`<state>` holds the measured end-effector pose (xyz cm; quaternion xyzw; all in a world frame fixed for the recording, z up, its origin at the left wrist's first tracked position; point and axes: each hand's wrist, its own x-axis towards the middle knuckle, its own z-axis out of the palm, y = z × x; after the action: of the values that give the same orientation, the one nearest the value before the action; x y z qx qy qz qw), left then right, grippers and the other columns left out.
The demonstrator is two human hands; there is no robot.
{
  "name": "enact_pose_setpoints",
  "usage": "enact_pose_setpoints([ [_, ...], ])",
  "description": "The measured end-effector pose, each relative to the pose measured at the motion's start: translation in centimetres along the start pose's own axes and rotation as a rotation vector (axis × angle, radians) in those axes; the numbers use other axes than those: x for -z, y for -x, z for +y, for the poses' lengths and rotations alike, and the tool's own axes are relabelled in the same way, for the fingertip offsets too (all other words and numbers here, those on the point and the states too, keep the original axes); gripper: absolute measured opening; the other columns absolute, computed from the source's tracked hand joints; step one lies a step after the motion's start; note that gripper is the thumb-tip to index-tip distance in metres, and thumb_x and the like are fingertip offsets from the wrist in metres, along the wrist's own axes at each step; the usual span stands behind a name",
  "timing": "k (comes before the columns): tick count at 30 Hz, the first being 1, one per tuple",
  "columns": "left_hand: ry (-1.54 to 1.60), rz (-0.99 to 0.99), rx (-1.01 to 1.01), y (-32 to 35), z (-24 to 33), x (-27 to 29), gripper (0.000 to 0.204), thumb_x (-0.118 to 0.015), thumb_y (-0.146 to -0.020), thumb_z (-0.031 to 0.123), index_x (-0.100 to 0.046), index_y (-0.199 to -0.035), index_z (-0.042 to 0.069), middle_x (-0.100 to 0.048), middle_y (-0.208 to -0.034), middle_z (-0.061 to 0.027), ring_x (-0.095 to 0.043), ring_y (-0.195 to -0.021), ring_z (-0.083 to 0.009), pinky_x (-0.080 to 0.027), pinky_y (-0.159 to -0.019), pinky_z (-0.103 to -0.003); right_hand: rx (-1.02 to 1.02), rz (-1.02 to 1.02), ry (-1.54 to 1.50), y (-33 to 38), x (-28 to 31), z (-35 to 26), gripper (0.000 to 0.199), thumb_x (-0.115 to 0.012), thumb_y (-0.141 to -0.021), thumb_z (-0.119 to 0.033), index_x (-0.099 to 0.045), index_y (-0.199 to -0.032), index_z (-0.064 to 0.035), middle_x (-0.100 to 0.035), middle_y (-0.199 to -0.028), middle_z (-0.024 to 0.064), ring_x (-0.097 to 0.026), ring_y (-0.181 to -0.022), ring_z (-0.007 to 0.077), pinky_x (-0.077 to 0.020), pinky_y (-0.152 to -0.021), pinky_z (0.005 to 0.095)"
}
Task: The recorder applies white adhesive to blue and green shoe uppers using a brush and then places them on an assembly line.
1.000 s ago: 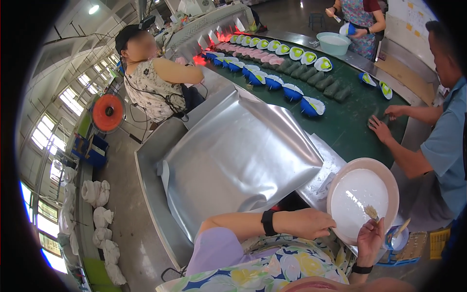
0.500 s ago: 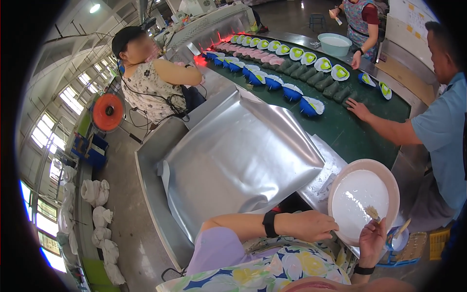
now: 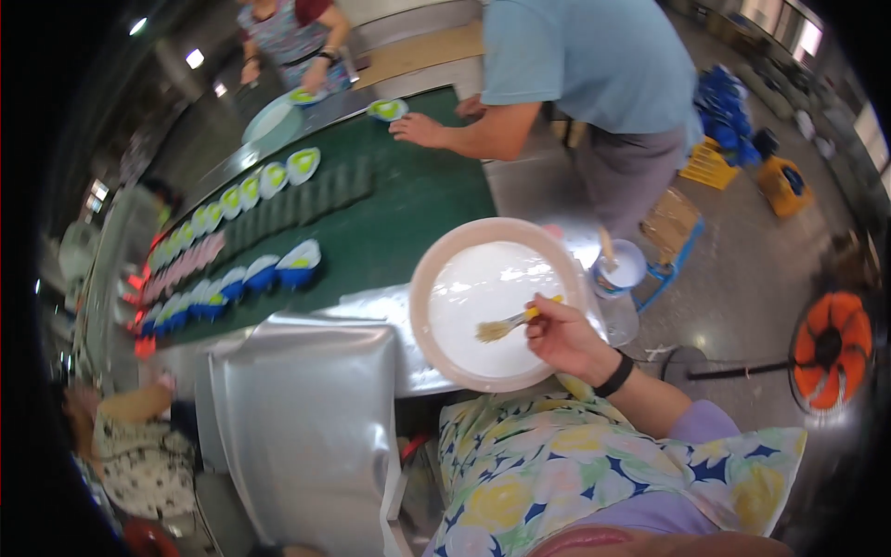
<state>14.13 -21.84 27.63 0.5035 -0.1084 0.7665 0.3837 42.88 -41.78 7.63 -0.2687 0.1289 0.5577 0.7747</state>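
Observation:
My right hand (image 3: 566, 342) grips a flat paintbrush (image 3: 499, 330) by its yellow handle, fingers closed round it. The pale bristles hang over a round pinkish basin (image 3: 423, 320) of white liquid (image 3: 473, 278); whether they touch it I cannot tell. My left hand is out of view. Beyond the basin, a green conveyor belt (image 3: 408, 200) carries rows of pieces: white-and-lime shoe-shaped parts (image 3: 303, 165), dark grey oblong parts (image 3: 320, 190), pink ones (image 3: 200, 252) and blue cupped parts (image 3: 297, 265).
Beside the basin stands a small tub (image 3: 620, 267) with a wooden-handled tool. A metal sheet (image 3: 306, 399) covers a surface at left. Across the belt, a person in blue (image 3: 594, 65) reaches over it; another works by a pale green basin (image 3: 272, 125). An orange fan (image 3: 829, 353) stands at right.
My view has swung right. My left hand has left the picture. The brush now points leftward over the basin. The person in blue has shifted to a lime-and-white part at the belt's far edge.

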Motion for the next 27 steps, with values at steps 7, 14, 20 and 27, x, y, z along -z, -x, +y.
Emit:
enact_pose_setpoints([
  [7,0.154,-0.013,0.044,0.0,-1.8,-0.9,0.022,-0.041,-0.099,0.013,-0.048,-0.111,-0.004,-0.056,-0.1,-0.0133,-0.056,-0.094,-0.0227,-0.048,-0.086,-0.031,0.037,0.058,0.018,2.4,-0.3,-0.6,0.018,-0.063,-0.093,-0.025,-0.063,-0.091,-0.0072,-0.061,-0.078,-0.0006,-0.056,-0.066,0.0084,-0.0469,-0.056,0.0208],
  [14,0.404,0.081,0.139,3.8,-6.5,-4.1,0.022,-0.041,-0.099,0.013,-0.048,-0.111,-0.004,-0.056,-0.1,-0.0133,-0.056,-0.094,-0.0228,-0.048,-0.086,-0.031,0.032,-0.059,0.004,1.0,-0.5,-0.5,0.015,-0.066,-0.091,-0.023,-0.064,-0.089,-0.0081,-0.063,-0.078,0.0,-0.058,-0.063,0.0081,-0.0493,-0.056,0.0207],
  [20,0.548,0.069,0.219,4.0,-8.2,-6.1,0.022,-0.041,-0.099,0.013,-0.048,-0.111,-0.004,-0.056,-0.101,-0.0134,-0.056,-0.094,-0.0228,-0.048,-0.086,-0.031,0.088,-0.027,0.016,2.6,-1.1,-2.0,0.016,-0.065,-0.091,-0.024,-0.064,-0.09,-0.0083,-0.062,-0.079,-0.0015,-0.057,-0.065,0.0073,-0.0483,-0.057,0.0194],
  [27,0.667,0.053,0.296,4.7,-9.1,-7.8,0.022,-0.041,-0.099,0.013,-0.048,-0.11,-0.004,-0.056,-0.101,-0.0134,-0.056,-0.094,-0.0228,-0.048,-0.086,-0.031,0.134,-0.024,-0.014,3.2,0.2,-2.3,0.017,-0.065,-0.091,-0.025,-0.064,-0.091,-0.0078,-0.059,-0.079,-0.0014,-0.056,-0.067,0.0072,-0.0485,-0.059,0.0192],
])
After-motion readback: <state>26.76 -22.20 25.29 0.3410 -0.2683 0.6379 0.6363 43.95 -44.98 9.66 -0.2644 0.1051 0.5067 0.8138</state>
